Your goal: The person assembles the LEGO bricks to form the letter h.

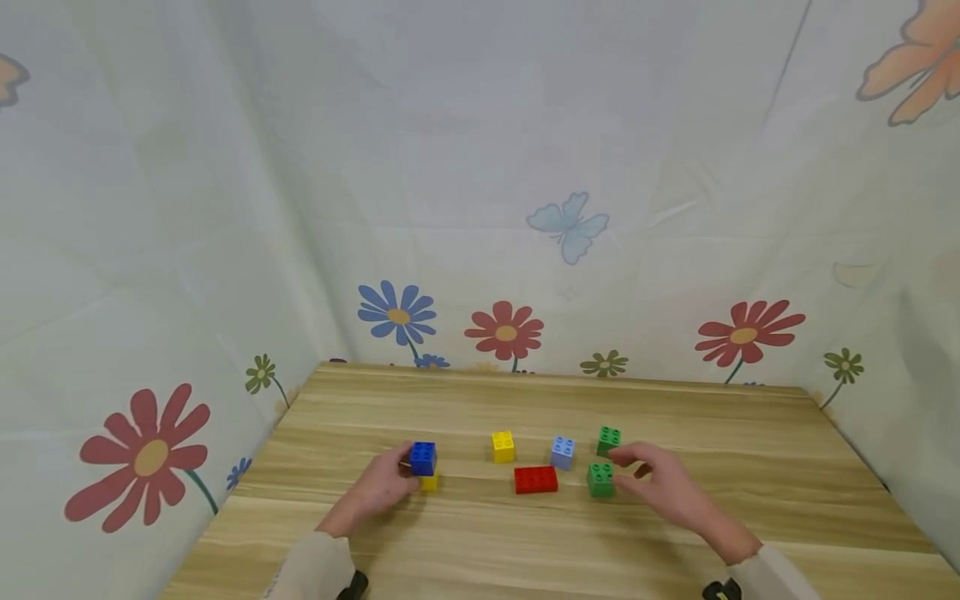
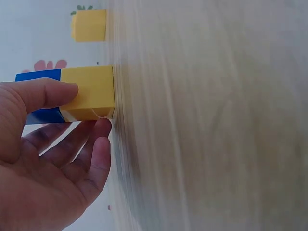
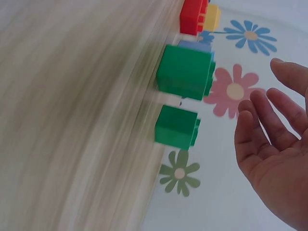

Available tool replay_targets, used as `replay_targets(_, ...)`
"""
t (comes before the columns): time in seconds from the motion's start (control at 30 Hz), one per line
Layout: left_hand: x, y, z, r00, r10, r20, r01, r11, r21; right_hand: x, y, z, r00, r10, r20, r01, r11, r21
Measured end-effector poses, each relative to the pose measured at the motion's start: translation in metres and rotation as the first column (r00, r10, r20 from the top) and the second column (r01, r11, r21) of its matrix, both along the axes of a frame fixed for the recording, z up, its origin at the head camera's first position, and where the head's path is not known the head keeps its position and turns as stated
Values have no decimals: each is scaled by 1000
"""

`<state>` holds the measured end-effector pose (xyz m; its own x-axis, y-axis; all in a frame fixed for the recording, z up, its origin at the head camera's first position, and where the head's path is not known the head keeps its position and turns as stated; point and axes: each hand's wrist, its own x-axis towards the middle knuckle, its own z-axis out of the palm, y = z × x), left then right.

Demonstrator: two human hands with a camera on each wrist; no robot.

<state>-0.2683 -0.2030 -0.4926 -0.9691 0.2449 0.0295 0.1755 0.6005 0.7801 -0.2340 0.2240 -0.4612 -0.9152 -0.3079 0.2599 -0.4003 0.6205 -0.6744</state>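
You have a deep blue block [image 1: 423, 458], two yellow blocks [image 1: 503, 448], a red block [image 1: 536, 481], a pale blue block [image 1: 562, 453] and two green blocks [image 1: 601, 482], each one plain colour. Your tabletop [image 1: 525, 550] is light brown, streaked with wood grain, and your sleeves [image 1: 311, 568] are off-white. The whitish backdrop [image 1: 450, 125] before you is printed with red, blue and green flowers [image 1: 506, 332], a pale blue butterfly [image 1: 572, 227] and peach-orange shapes [image 1: 930, 42].

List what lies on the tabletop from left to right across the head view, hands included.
Left hand → dark blue block on top of lower yellow block → lone yellow block → red block → light blue block → near green block together with far green block → right hand.
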Motion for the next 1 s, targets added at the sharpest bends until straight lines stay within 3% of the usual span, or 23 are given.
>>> replay_targets(0.23,-1,-2,1,1000,13,21,-13,1000,-4,0,10,-2,999,-43,17,43,999,31)
replay_targets(0.43,0,0,16,1000,0,28,0,1000,-14,-2,14,-3,998,-48,49,45,997,61)
replay_targets(0.6,2,10,38,998,7,-57,-12,997,-80,-4,16,-4,999,-11,48,7,997,82)
replay_targets(0.83,9,40,69,981,-54,-188,31,992,-126,-6,16,-5,998,26,63,-33,993,114)
replay_targets(1.0,15,70,76,966,-110,-235,81,988,-129,-9,13,-7,996,49,77,-58,990,127)
